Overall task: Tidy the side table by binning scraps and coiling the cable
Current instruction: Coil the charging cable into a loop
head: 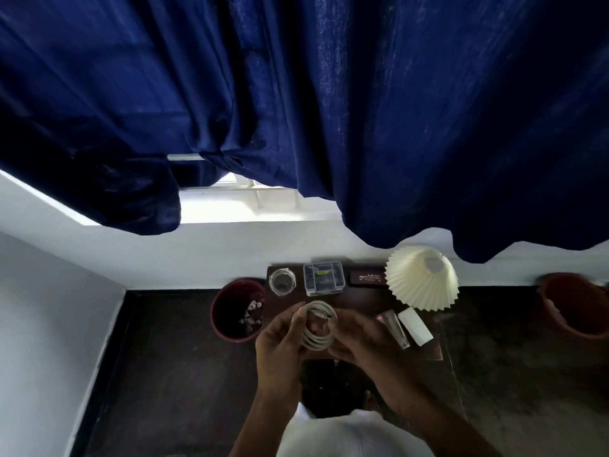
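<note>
A white cable is wound into a coil of several loops and held above the dark wooden side table. My left hand grips the coil's left side, thumb up along the loops. My right hand closes on its right side. A plug end shows inside the top of the coil. A dark red bin stands on the floor left of the table, with pale paper scraps inside.
On the table's far edge stand a glass jar, a clear plastic box, a dark spectacle case and a pleated cream lampshade. A clear glass and white block lie right. A brown pot stands far right. Blue curtains hang overhead.
</note>
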Action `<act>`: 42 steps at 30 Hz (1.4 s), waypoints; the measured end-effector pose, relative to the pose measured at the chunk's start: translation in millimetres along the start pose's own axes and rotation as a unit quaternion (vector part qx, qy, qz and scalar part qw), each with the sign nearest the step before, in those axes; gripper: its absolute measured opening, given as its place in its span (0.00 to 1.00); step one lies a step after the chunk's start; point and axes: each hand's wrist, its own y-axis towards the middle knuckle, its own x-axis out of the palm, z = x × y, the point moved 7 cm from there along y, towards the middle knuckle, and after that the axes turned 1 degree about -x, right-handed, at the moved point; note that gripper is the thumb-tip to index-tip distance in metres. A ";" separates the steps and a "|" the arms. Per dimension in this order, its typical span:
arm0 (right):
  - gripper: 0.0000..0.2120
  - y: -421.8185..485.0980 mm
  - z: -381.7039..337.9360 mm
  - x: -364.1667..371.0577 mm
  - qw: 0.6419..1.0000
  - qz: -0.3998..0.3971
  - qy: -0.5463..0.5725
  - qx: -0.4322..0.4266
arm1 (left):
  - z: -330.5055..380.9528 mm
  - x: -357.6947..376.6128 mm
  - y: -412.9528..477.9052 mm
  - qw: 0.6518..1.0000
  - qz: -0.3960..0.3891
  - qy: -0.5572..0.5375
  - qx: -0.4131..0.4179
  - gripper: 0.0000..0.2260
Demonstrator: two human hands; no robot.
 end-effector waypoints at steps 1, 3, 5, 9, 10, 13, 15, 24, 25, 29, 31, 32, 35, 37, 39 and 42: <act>0.12 -0.3 6.4 -1.5 1.000 0.004 0.001 0.013 | -7.8 0.7 2.1 0.999 0.004 -0.022 -0.022 0.07; 0.10 2.1 22.4 -6.1 0.999 0.023 0.013 0.042 | -23.9 3.2 8.5 0.997 0.013 -0.045 -0.054 0.08; 0.10 8.8 38.7 -12.5 0.996 0.044 0.031 0.066 | -40.1 5.2 17.7 0.997 0.016 -0.031 -0.065 0.11; 0.13 33.7 69.3 -37.3 0.992 0.101 0.020 0.079 | -79.5 11.4 41.8 0.995 -0.011 0.050 -0.081 0.05; 0.13 42.1 76.2 -45.1 0.990 0.112 0.012 0.079 | -90.3 13.5 48.8 0.993 -0.019 0.075 -0.088 0.06; 0.10 75.9 93.1 -70.4 0.987 0.145 -0.013 0.069 | -117.9 20.2 75.4 0.985 -0.026 0.145 -0.092 0.06; 0.09 106.2 103.5 -90.4 0.984 0.165 -0.053 0.051 | -140.3 24.5 100.5 0.975 -0.028 0.203 -0.082 0.06; 0.13 250.4 132.2 -172.9 0.895 0.229 -0.378 -0.054 | -250.0 66.0 219.3 0.950 0.023 0.305 -0.063 0.05; 0.13 264.8 135.5 -177.9 0.882 0.224 -0.409 -0.068 | -263.9 68.7 229.7 0.948 0.029 0.310 -0.070 0.07; 0.13 308.7 159.6 -191.4 0.837 0.188 -0.508 -0.071 | -301.6 77.0 261.0 0.942 0.034 0.325 -0.075 0.09; 0.13 321.0 168.1 -193.9 0.824 0.184 -0.531 -0.071 | -312.2 76.5 273.1 0.935 0.038 0.344 -0.076 0.11; 0.13 326.1 172.3 -195.0 0.821 0.185 -0.535 -0.068 | -318.2 75.6 277.7 0.933 0.039 0.350 -0.080 0.11; 0.13 341.0 179.0 -197.5 0.823 0.186 -0.533 -0.061 | -330.5 75.0 288.7 0.931 0.037 0.353 -0.085 0.12; 0.13 348.3 178.5 -199.4 0.821 0.188 -0.535 -0.067 | -334.6 76.4 293.4 0.929 0.032 0.358 -0.086 0.12; 0.13 352.5 177.2 -202.4 0.811 0.195 -0.548 -0.062 | -336.7 79.4 298.2 0.922 0.026 0.378 -0.081 0.12; 0.14 355.5 179.0 -205.1 0.790 0.197 -0.579 -0.041 | -341.9 84.3 305.0 0.914 0.012 0.398 -0.080 0.11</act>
